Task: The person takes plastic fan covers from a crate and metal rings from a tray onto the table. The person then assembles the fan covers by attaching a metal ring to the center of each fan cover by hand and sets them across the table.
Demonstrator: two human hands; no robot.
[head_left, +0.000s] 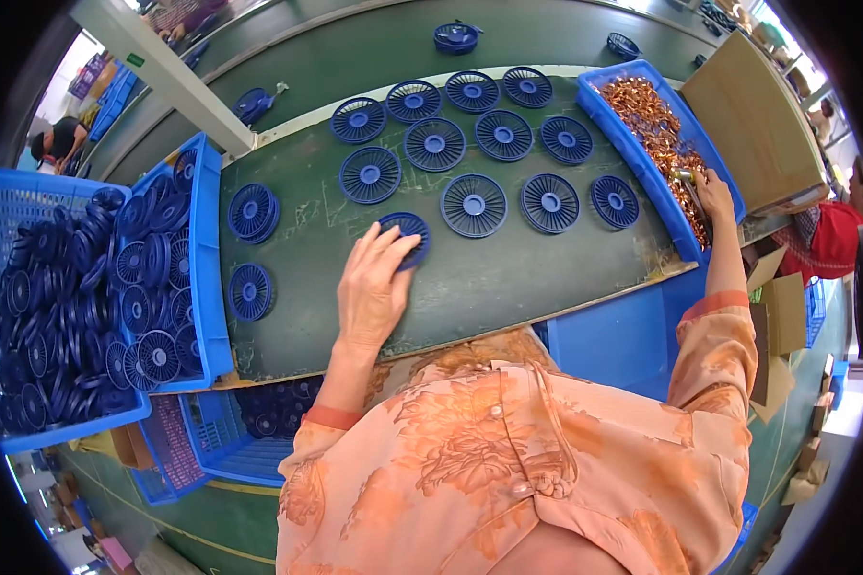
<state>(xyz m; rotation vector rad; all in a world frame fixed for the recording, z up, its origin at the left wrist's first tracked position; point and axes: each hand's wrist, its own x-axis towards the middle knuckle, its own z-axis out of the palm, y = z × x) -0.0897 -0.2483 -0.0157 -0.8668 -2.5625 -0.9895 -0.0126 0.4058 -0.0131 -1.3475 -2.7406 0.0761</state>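
My left hand [374,292] is closed on the rim of a dark blue slotted plastic disc [410,240] at the middle of the green tabletop [508,278]. Its fingers cover part of the disc. Beyond it, several similar discs with round hubs, such as one slotted disc [474,205], lie flat in loose rows. My right hand [713,195] reaches into a blue tray [657,206] of small shiny copper-coloured parts [647,110]. Its fingers are pinched together; a short metallic piece [683,175] shows at the fingertips, its kind unclear.
More discs stand in small stacks [253,212] at the table's left. Blue crates [216,326] heaped with discs are beyond the left edge. A cardboard box [758,125] stands right of the tray. Behind the table runs a green conveyor belt [355,67] with a few blue parts.
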